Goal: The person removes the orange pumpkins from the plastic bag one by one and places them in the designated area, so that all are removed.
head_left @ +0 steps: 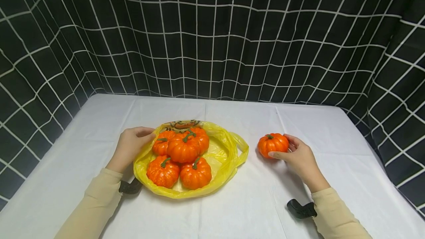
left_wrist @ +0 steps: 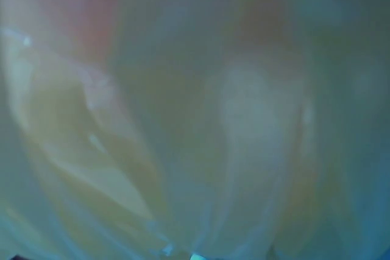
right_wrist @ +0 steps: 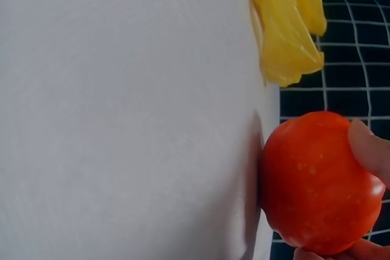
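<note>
A yellow plastic bag (head_left: 217,180) lies spread with its mouth up, and several small orange pumpkins (head_left: 183,148) with green stems sit inside. My left hand (head_left: 131,145) holds the bag's left rim, thumb and fingers at the edge; part of the fingers is hidden by the bag. Blurred yellowish plastic (left_wrist: 183,120) fills the left wrist view. To the right of the bag, my right hand (head_left: 300,158) grips another orange pumpkin (head_left: 273,145) between thumb and fingers. In the right wrist view that pumpkin (right_wrist: 320,184) is at or just above the cloth.
A white cloth (head_left: 239,209) covers the table. The bag's looped handle (head_left: 244,150) sticks out to the right, between the bag and the held pumpkin. Black curtains (head_left: 212,40) with a white grid stand behind and at both sides.
</note>
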A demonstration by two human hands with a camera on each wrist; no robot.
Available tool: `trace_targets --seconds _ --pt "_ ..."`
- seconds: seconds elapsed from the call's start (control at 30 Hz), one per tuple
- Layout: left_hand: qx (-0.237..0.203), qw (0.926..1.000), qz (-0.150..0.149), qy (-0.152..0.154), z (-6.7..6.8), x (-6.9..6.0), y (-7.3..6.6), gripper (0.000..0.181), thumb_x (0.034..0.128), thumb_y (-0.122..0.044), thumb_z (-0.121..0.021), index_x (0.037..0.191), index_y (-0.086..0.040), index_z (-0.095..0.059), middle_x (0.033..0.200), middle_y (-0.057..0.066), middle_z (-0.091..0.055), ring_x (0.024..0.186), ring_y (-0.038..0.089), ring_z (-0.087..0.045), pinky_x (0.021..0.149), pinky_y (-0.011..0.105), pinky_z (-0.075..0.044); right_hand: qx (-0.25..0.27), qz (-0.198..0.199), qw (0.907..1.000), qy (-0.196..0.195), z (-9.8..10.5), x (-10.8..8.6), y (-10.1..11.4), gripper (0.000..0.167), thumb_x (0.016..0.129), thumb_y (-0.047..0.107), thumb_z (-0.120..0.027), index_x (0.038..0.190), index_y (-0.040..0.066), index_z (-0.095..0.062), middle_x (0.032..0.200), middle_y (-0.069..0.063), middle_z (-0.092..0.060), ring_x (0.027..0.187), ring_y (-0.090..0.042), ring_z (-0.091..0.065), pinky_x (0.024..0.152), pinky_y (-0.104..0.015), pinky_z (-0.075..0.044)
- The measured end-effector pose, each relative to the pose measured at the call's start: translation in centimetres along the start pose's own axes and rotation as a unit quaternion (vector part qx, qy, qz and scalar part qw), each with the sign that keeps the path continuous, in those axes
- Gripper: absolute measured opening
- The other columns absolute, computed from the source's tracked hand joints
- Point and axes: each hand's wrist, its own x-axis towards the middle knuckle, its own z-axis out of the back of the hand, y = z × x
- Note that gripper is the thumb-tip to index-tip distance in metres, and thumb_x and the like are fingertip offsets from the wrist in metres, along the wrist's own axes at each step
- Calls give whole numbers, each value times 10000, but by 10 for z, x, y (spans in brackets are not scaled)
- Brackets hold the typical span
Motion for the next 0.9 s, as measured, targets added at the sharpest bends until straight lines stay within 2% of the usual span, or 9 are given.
trace_targets --seconds 0.57,0.9 --pt "-55 10000 51 10 0 -2 -3 360 969 -215 -611 1241 16 -665 1273 219 -667 1198 338 -617 984 400 -553 -57 -114 9996 244 7 1 -10 984 820 258 -812 1564 7 -220 1617 -270 -221 1488 -419 -269 1199 -516 -309" --pt "26 10000 -1 48 0 1 1 356 970 -217 -603 1240 7 -666 1269 208 -673 1218 336 -606 1008 428 -538 -124 -84 9994 302 5 2 -15 911 831 188 -791 1538 -33 -261 1588 -284 -289 1463 -397 -341 1157 -446 -346"
